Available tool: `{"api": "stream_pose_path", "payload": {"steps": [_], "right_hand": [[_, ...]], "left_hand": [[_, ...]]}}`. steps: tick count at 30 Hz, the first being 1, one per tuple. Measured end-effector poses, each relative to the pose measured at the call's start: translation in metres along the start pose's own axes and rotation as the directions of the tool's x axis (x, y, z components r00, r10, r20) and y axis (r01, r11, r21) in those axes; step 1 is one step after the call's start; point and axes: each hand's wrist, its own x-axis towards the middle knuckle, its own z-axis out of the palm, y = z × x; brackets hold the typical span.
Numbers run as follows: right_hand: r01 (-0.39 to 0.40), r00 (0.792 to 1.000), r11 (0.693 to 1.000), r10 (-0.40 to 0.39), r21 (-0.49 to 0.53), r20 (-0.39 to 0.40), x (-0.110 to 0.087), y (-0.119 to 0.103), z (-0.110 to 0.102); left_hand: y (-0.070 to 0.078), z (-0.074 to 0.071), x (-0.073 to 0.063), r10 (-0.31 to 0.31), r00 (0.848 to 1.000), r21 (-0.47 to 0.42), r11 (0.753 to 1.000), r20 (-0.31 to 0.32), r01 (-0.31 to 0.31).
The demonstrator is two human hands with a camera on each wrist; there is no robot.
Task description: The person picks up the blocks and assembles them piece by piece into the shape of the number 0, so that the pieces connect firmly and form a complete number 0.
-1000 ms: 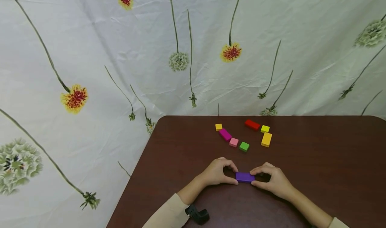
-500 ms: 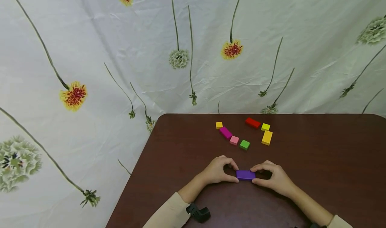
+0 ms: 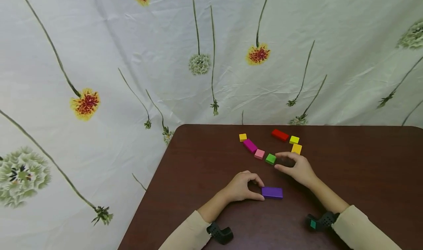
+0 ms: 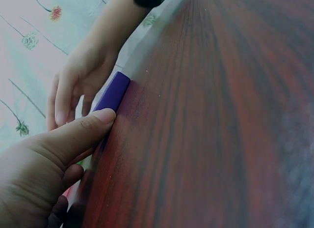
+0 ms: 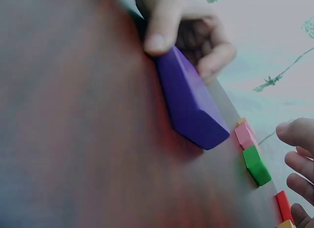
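Purple rectangular block [image 3: 272, 192]: prolly light, stiff; I'd pinch the ends
Left grip [image 3: 239, 187]: pinching one end
Right grip [image 3: 301, 169]: spread

Beige sleeves [image 3: 365, 228], black wrist cameras [image 3: 222, 235]

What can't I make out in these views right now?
Head view: near end of the longer orange block, hidden by the right hand.
Left wrist view: part of the purple block, hidden by the left hand.
Right wrist view: the right hand's palm, cut off by the right edge; grain of the table, blurred.
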Motion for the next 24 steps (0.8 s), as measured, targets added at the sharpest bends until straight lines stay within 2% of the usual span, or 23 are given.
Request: {"api": "stream_pose_path", "payload": {"steps": [7,14,24], "right_hand": [[-0.035,0.999,0.999,0.035,-0.027,0.006,0.014,0.006,0.007],[-0.049,0.999,0.997,0.049,-0.051,-0.005,0.012,0.012,0.012],[-0.047,0.997,0.993,0.040,-0.105,-0.063,0.013,0.013,0.017]], "left_hand": [[0.002,-0.001,-0.001,-0.011,1.000,0.002,1.000,0.010,0.011],[0.004,0.000,-0.001,-0.013,1.000,-0.001,1.000,0.019,0.013],[0.003,-0.001,-0.001,-0.014,1.000,0.008,1.000,0.015,0.014]]}}
